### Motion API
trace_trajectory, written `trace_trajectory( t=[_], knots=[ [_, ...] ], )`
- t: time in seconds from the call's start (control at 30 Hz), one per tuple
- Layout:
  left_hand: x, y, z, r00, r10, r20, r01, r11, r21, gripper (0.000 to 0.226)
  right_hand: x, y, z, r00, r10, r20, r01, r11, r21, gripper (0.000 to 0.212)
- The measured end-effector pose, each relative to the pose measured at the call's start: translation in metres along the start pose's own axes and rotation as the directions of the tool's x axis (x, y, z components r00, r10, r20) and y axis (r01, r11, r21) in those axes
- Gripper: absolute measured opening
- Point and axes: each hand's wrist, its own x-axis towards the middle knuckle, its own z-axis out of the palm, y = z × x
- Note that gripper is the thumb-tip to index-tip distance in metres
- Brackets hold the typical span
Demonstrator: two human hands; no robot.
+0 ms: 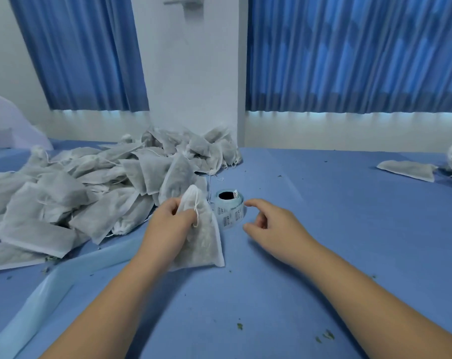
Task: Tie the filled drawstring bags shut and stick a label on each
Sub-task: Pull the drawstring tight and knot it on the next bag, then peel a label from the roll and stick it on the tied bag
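My left hand (171,221) grasped a filled drawstring bag (204,237) round its gathered neck, fingers and thumb curled about the cloth, with the wide bottom of the bag hanging toward me. A loop of white drawstring (197,215) dangled beside my fingers. I could not tell whether the bag's lower edge touched the table or hung just clear of it.

My right hand (268,226) held nothing. Its fingers were loosely bent and spread, the forefinger reaching toward the roll of labels (228,208), which stood just to the right of the bag and just beyond it, its dark core facing up. I could not tell whether the fingertip touched the roll.

Both lay over the blue table cloth (336,229). To the left and farther off sprawled a big heap of filled bags (90,182), strings trailing. Well away at the far right lay a few more bags (407,170). Green leaf crumbs (325,335) were scattered on the near cloth, and a pale blue strip (38,301) ran along the near left. Blue curtains (349,53) hung behind.
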Motion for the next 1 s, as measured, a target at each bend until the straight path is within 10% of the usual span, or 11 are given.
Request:
trace_trajectory(
  t=[0.5,0.73,1.0],
  knots=[
    [0.006,-0.028,0.001,0.993,0.121,-0.013,-0.114,0.96,0.256,0.009,0.03,-0.012,0.052,0.998,-0.052,0.036,0.053,0.998,-0.036,0.058],
    [0.001,-0.03,0.004,0.956,0.292,0.025,-0.287,0.915,0.283,0.018,0.029,-0.009,0.052,0.998,-0.025,-0.059,0.027,0.999,0.03,0.012],
    [0.002,-0.032,0.005,0.958,0.284,0.044,-0.285,0.92,0.268,0.027,0.026,-0.014,0.051,0.992,0.003,-0.123,0.004,0.998,0.055,0.012]
  ],
)
